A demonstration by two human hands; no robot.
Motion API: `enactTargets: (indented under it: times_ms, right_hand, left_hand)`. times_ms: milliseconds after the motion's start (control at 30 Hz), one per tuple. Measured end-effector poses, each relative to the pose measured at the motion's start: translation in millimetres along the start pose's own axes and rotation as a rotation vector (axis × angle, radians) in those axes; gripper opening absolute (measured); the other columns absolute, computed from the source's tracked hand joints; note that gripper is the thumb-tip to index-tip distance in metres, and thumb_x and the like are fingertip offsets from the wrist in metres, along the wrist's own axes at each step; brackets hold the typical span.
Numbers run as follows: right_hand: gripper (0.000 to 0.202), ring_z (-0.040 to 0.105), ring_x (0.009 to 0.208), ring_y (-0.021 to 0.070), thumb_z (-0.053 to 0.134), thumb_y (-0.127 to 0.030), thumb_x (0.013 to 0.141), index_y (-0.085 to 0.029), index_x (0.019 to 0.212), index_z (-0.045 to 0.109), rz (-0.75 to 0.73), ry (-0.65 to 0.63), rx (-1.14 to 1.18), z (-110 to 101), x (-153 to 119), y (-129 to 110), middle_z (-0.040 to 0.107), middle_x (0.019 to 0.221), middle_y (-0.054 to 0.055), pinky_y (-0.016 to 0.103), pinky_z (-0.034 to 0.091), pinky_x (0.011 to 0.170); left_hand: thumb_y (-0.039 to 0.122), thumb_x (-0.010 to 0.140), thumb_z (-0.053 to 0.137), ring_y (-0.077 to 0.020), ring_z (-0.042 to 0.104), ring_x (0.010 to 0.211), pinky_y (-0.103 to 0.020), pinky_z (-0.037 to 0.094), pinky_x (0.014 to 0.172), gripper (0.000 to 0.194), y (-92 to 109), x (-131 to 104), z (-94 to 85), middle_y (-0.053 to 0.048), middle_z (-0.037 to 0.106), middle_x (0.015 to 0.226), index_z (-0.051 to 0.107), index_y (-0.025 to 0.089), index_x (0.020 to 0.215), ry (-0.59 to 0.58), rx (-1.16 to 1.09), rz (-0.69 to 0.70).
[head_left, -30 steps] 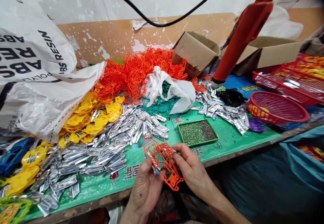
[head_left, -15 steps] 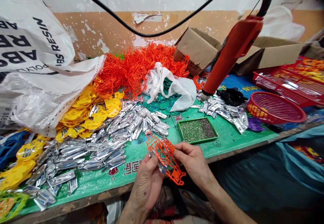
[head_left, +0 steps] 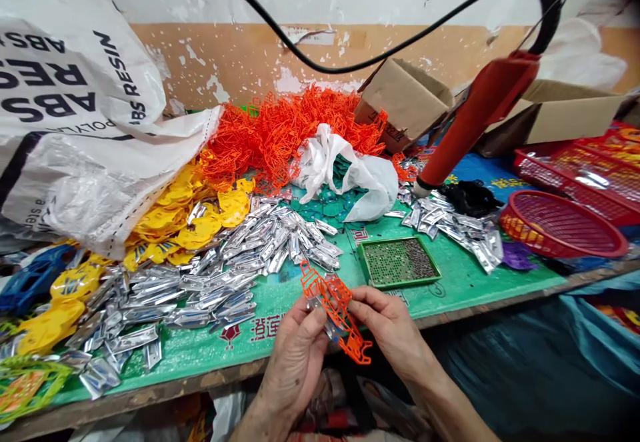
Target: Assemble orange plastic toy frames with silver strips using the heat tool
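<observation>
An orange openwork plastic frame [head_left: 354, 343] is held between my two hands, above the front edge of the bench. My left hand [head_left: 297, 355] grips it from the left, the thumb pressed over a shiny silver piece [head_left: 331, 330] lying against the frame. On the other side, my right hand [head_left: 390, 329] pinches the frame's right edge between thumb and fingertips. Just beyond the hands sits a green tray [head_left: 404, 285] with a perforated insert and small dark screws at its right side. To its left spreads a heap of silver pieces [head_left: 220, 282].
A red electric screwdriver [head_left: 473, 125] hangs at the right on a black cable. Orange frames [head_left: 285, 135] pile up behind a white bag [head_left: 375, 189]. Yellow parts [head_left: 170, 215] spill from a large sack [head_left: 95, 175]. A red basket [head_left: 560, 252] and cardboard boxes [head_left: 405, 102] stand right.
The view has swung slightly left, so the scene sits farther right in the picture. Both hands keep their hold on the orange frame, with little visible change in its position.
</observation>
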State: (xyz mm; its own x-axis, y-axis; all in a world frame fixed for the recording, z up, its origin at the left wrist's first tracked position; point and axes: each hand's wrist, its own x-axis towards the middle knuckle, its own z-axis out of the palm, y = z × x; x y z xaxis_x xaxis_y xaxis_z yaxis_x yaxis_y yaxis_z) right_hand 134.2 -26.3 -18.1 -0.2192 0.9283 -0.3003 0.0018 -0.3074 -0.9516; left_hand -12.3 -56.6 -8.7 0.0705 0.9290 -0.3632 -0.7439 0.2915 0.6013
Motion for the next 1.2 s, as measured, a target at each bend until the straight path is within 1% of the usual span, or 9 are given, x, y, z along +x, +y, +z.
enactTargets:
  times_ms: [167,333,567,667,800,900,1067,1200]
  right_hand:
    - [0.029,0.059,0.076,0.0175,0.066,-0.043,0.082,-0.019,0.094,0.077,-0.025,-0.023,-0.014,-2,0,1,0.071,0.083,0.003,0.028,0.046,0.071]
    - [0.028,0.057,0.074,0.0156,0.064,-0.041,0.085,-0.019,0.096,0.076,-0.026,-0.031,-0.029,-3,-1,2,0.069,0.081,0.002,0.026,0.044,0.069]
    - [0.025,0.053,0.073,0.0140,0.061,-0.038,0.088,-0.019,0.093,0.075,-0.050,-0.033,-0.075,-5,-4,3,0.064,0.079,0.000,0.025,0.042,0.068]
    - [0.023,0.054,0.073,0.0136,0.060,-0.036,0.088,-0.018,0.090,0.075,-0.072,-0.038,-0.072,-5,-5,2,0.062,0.081,0.000,0.025,0.043,0.068]
    - [0.022,0.053,0.072,0.0127,0.061,-0.035,0.088,-0.018,0.090,0.075,-0.075,-0.053,-0.048,-4,-5,1,0.060,0.080,0.000,0.024,0.042,0.066]
    - [0.022,0.052,0.071,0.0123,0.062,-0.036,0.087,-0.019,0.089,0.075,-0.086,-0.059,-0.029,-3,-5,3,0.060,0.081,0.000,0.024,0.042,0.065]
    - [0.022,0.053,0.072,0.0124,0.062,-0.036,0.088,-0.019,0.091,0.075,-0.096,-0.077,-0.010,-2,-7,2,0.060,0.082,0.001,0.024,0.043,0.066]
    - [0.024,0.054,0.072,0.0126,0.062,-0.039,0.088,-0.020,0.094,0.075,-0.085,-0.088,0.007,-1,-8,1,0.060,0.083,0.001,0.024,0.043,0.066]
  left_hand:
    - [0.025,0.080,0.075,-0.0288,0.067,0.106,-0.041,0.051,0.096,0.031,0,-2,-1.1,-0.011,0.076,0.108,0.073,0.016,0.111,-0.005,0.003,0.003]
    - [0.024,0.082,0.073,-0.0278,0.064,0.111,-0.039,0.049,0.098,0.031,1,-2,2.1,-0.010,0.074,0.113,0.070,0.017,0.112,-0.002,0.022,0.037]
    - [0.025,0.084,0.070,-0.0274,0.064,0.110,-0.038,0.049,0.097,0.022,3,-1,5.0,-0.009,0.074,0.109,0.071,0.017,0.105,-0.014,0.058,0.041]
    - [0.025,0.084,0.071,-0.0280,0.065,0.109,-0.038,0.050,0.096,0.025,3,-2,3.0,-0.010,0.074,0.111,0.071,0.017,0.107,-0.014,0.061,0.033]
    - [0.024,0.085,0.070,-0.0274,0.064,0.109,-0.038,0.050,0.095,0.033,3,-2,-2.1,-0.011,0.072,0.116,0.067,0.017,0.117,-0.012,0.068,0.003]
    - [0.024,0.086,0.069,-0.0265,0.064,0.110,-0.037,0.050,0.094,0.035,4,-2,-4.3,-0.010,0.071,0.119,0.066,0.018,0.121,-0.009,0.089,-0.022]
    - [0.024,0.086,0.069,-0.0258,0.062,0.113,-0.037,0.047,0.098,0.035,9,-6,-0.3,-0.009,0.071,0.120,0.067,0.021,0.121,-0.002,0.143,-0.032]
    - [0.024,0.083,0.072,-0.0267,0.060,0.118,-0.036,0.043,0.104,0.039,13,-5,2.0,-0.009,0.070,0.122,0.068,0.020,0.121,-0.030,0.145,-0.013]
